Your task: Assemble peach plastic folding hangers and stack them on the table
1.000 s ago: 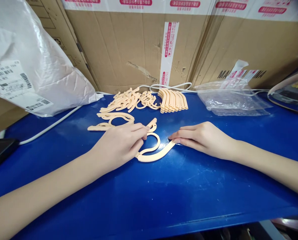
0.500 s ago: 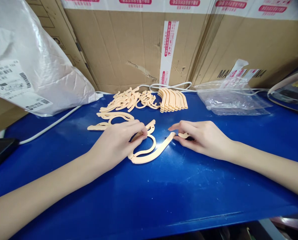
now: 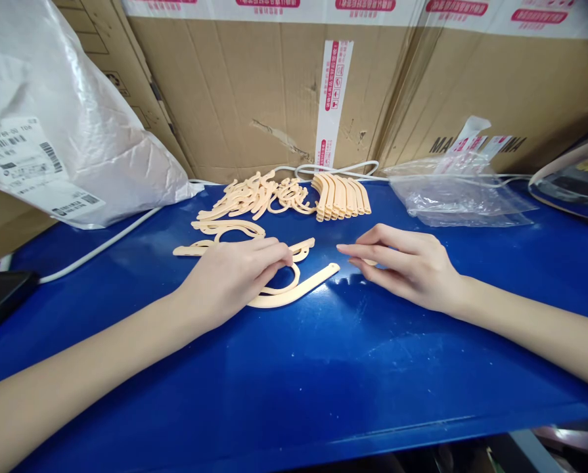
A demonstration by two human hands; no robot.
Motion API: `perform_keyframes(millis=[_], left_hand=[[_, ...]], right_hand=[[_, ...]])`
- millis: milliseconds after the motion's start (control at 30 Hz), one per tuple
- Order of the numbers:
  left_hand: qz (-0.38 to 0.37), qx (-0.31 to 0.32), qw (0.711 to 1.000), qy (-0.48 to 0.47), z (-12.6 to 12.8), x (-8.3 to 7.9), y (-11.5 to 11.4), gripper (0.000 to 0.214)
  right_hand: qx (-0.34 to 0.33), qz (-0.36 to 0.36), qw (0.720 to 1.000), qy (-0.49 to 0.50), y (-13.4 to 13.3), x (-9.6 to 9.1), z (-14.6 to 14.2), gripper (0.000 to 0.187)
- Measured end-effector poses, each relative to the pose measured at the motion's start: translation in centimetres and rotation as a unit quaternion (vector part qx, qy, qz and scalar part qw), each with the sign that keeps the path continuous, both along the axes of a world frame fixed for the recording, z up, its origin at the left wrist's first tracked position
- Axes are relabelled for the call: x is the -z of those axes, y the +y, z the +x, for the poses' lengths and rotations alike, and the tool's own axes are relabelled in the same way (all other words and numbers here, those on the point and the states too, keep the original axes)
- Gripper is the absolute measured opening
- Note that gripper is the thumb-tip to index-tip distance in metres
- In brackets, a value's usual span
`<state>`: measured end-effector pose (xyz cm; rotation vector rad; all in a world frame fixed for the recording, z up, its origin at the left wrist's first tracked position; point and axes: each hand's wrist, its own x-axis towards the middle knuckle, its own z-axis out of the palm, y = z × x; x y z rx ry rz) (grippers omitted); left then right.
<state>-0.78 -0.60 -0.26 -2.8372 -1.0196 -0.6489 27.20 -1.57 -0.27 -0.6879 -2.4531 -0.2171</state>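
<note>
My left hand [image 3: 234, 276] is closed in a pinch on a cream plastic folding hanger [image 3: 294, 294], whose curved arm and round loop stick out to the right of my fingers. The hand hides the hanger's left part. To the right, apart from the hanger, my right hand [image 3: 407, 266] has its fingers bent together around a small cream plastic piece [image 3: 371, 262]. Only a sliver of that piece shows between the fingers. Just behind my left hand lies another cream hanger [image 3: 239, 226] with curved arms and a loop, partly covered by the hand.
A pile of loose cream parts [image 3: 244, 197] and a neat stack of curved arms [image 3: 340, 196] lie at the back of the blue table [image 3: 323, 394]. Behind are cardboard boxes [image 3: 254, 85], a clear plastic bag [image 3: 451, 194], a white parcel bag [image 3: 87, 131] and a dark device [image 3: 8, 299].
The hanger's right arm has turned and shifted slightly up and left under my left hand. My right hand's fingertips have moved slightly away from the arm's end, and the small piece shows less.
</note>
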Motion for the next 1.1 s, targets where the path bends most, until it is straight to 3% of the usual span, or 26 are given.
perform_keyframes(millis=[133,433,633,733,867,967,1100], left_hand=[[0.063,-0.02,0.997,0.039,-0.1,-0.1,-0.3,0.021],[0.127,-0.003,0.99,0.061,-0.1,-0.2,-0.6,0.024],[0.196,0.063,0.968,0.144,-0.2,-0.7,-0.1,0.035],[0.26,0.074,0.947,0.171,-0.3,-0.9,0.1,0.038],[0.312,0.068,0.938,0.132,-0.1,-0.9,0.0,0.029],[0.283,0.062,0.954,0.075,0.4,-0.8,-0.5,0.017],[0.145,0.07,0.987,0.022,1.2,-0.5,-1.1,0.02]], right_hand=[[0.007,-0.045,0.999,0.019,0.2,0.0,-0.2,0.03],[0.034,-0.128,0.989,0.063,0.5,0.4,0.3,0.027],[0.043,-0.197,0.975,0.097,0.4,0.5,0.3,0.026],[0.082,-0.186,0.977,0.06,0.4,0.4,0.0,0.033],[0.137,-0.165,0.977,0.006,0.5,0.5,-0.5,0.04],[0.129,-0.149,0.98,-0.009,0.6,0.6,-0.6,0.042],[0.079,-0.136,0.988,0.0,0.6,0.6,-0.5,0.045]])
